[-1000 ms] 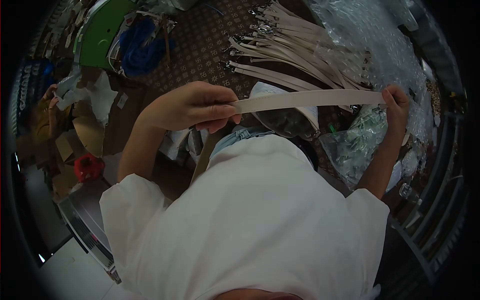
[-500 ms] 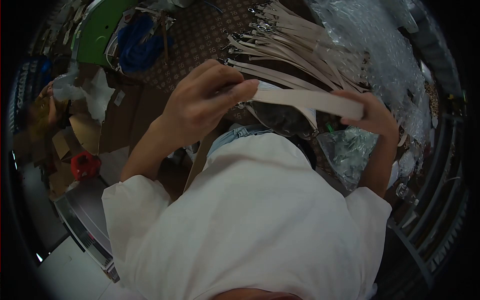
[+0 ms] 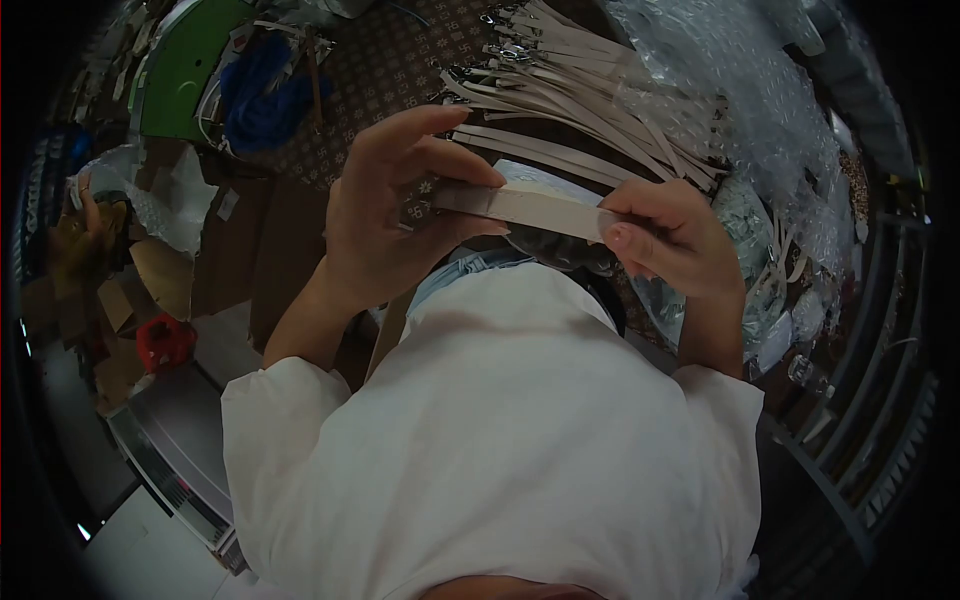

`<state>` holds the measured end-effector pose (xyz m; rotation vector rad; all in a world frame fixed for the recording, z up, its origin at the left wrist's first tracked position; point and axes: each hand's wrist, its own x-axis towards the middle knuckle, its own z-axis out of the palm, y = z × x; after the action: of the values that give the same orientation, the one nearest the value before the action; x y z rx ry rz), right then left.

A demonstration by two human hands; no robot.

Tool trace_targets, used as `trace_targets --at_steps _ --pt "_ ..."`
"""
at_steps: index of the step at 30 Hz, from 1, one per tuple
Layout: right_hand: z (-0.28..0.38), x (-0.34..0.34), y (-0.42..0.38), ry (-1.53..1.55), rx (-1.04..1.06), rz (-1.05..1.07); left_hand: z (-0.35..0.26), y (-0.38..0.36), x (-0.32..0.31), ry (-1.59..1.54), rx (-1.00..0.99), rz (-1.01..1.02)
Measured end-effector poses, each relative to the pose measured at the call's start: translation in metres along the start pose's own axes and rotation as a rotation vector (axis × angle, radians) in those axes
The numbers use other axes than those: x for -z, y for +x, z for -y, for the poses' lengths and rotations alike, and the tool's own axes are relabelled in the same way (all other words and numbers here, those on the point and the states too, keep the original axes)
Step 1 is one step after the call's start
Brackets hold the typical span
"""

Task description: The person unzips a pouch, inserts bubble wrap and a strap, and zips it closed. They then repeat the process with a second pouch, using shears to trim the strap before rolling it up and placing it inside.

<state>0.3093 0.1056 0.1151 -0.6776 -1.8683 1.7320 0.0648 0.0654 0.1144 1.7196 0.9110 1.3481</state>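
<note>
A pale beige strap (image 3: 545, 210) stretches between my two hands in front of my chest. Its left end lies between the thumb and index finger of my left hand (image 3: 400, 195), with the other fingers spread. My right hand (image 3: 670, 235) pinches the strap's right end between thumb and fingers. Just beyond lies a pile of similar beige straps (image 3: 590, 100) with metal clips at their left ends. Partly hidden behind the held strap is a dark item with a light edge.
Clear plastic wrap (image 3: 720, 70) covers the right side of the strap pile. A blue bundle (image 3: 265, 100) and a green panel (image 3: 190, 70) are at the upper left. A red object (image 3: 166, 342) sits near cardboard at the left, beside another person's arm (image 3: 91, 205).
My right hand has moved left, closer to my left hand, and the strap between them spans a shorter distance. The fingers of my left hand have spread.
</note>
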Motion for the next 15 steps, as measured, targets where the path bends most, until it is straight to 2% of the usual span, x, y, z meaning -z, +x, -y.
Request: trace_targets --at_steps 5,7,8,10,11,12,13,14,15 --pt "0.005 -0.001 0.0 -0.027 -0.06 0.026 0.0 0.0 -0.003 -0.091 0.017 0.007" --pt "0.006 -0.007 0.002 -0.033 -0.054 0.017 0.004 0.002 -0.003 0.076 -0.076 -0.078" --pt "0.005 -0.011 0.002 0.021 -0.016 -0.077 0.006 0.001 -0.002 0.075 -0.08 -0.074" --pt "0.002 -0.021 0.006 0.064 0.022 -0.193 0.013 0.001 -0.001 0.639 -0.294 -0.289" --pt "0.001 -0.029 0.008 0.037 0.02 -0.311 0.009 0.003 -0.008 0.617 -0.306 -0.275" --pt "-0.001 -0.037 0.01 0.009 0.011 -0.438 0.002 0.003 -0.017 0.285 0.061 -0.226" --pt "-0.007 -0.045 0.015 -0.096 0.13 -0.458 -0.002 0.004 -0.027 -0.051 0.434 -0.153" --pt "-0.015 -0.05 0.02 -0.208 0.239 -0.471 -0.001 0.006 -0.034 -0.086 0.44 -0.117" --pt "-0.021 -0.057 0.024 -0.23 0.213 -0.505 0.002 0.009 -0.037 -0.322 0.42 -0.125"
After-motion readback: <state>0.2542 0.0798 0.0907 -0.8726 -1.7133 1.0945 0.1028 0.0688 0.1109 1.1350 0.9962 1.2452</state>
